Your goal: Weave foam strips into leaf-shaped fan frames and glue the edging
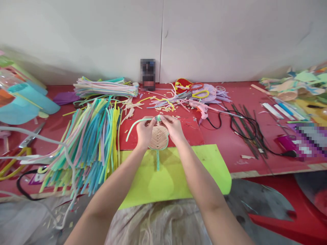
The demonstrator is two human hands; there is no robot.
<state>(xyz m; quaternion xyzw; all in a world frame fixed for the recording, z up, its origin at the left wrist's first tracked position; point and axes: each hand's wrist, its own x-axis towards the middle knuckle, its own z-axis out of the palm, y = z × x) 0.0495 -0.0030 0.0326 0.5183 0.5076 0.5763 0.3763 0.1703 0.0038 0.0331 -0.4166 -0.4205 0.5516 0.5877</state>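
Observation:
A pale green pipe cleaner [136, 125] is pinched between the fingers of my left hand [144, 132], its loose end curving out to the left. My right hand [174, 129] closes its fingertips on the same green stem close by, near the tip of a leaf shape. That leaf shape [158, 137] is filled with beige strips and edged in green. A green stalk [157, 160] runs down from it over a lime-green sheet [201, 160]. Both hands are above a red board [189, 132], and the fingertips partly hide the joint they hold.
Bundled pipe cleaners [94, 136] lie at my left, with another bundle [107, 87] behind. A phone [148, 75] leans on the wall. A pink glue gun [202, 109] with a black cord, scissors [195, 94], dark sticks [251, 131] and a purple device [286, 143] lie rightward.

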